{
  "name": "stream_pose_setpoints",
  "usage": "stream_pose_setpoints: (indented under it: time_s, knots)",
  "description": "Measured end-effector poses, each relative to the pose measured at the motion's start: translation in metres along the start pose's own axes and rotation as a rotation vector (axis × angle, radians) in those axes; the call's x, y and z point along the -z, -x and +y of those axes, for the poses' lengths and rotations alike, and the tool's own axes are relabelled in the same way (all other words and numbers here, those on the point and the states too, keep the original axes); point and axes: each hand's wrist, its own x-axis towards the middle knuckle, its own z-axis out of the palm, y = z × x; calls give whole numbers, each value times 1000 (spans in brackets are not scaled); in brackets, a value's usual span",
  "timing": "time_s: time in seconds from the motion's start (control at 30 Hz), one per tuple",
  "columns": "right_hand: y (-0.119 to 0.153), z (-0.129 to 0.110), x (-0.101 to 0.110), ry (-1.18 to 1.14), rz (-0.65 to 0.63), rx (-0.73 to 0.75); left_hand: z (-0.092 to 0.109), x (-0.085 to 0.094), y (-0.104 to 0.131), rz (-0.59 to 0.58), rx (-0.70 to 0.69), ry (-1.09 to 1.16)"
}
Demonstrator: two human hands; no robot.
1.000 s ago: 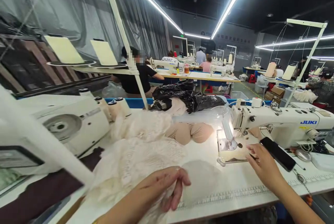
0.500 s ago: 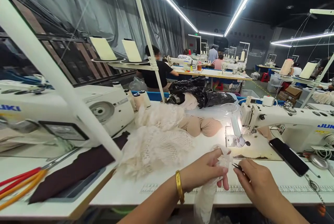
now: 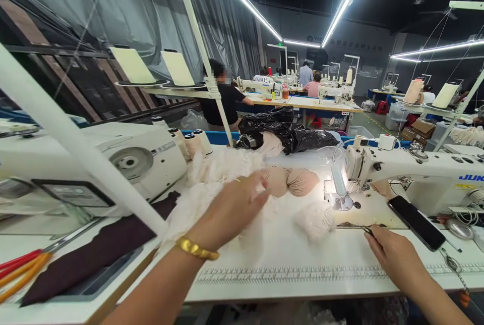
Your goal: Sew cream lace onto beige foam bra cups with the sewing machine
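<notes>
My left hand [image 3: 242,206], a gold bangle on its wrist, is over the pile of cream lace pieces [image 3: 221,168], near the pleated beige bra cups [image 3: 302,182]. Motion blurs its curled fingers; some white shows at the fingertips, but I cannot tell if it is held. My right hand [image 3: 397,257] is closed around a small dark pointed tool [image 3: 367,231], mostly hidden in the fingers, just in front of the sewing machine's plate. Between the hands a crumpled cream lace piece [image 3: 314,219] lies on the white table [image 3: 287,254].
At right stands a sewing machine [image 3: 416,166] with its lamp lit; a black phone [image 3: 416,222] lies before it. A ruler strip [image 3: 295,274] runs along the front. Leftward are another machine [image 3: 132,158], dark fabric [image 3: 94,259] and orange-handled scissors [image 3: 28,274]. Black plastic bags [image 3: 298,136] lie behind.
The lace that my left hand held now lies on the table. That hand has moved left and away from me to the lace pile. My right hand has shifted slightly right with the small tool.
</notes>
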Motion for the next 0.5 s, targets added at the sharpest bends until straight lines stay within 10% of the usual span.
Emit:
stream_pose_setpoints:
  time_s: [0.1,0.33,0.5]
  knots:
    - [8,34,-3,110,72,-24,-6,-1,-6,285,-116,-117]
    - [-23,-22,-7,-134,113,184,37,-110,35,-140,-348,12]
    - [-46,-55,-25,-138,74,272,38,-125,44,-196,-324,3]
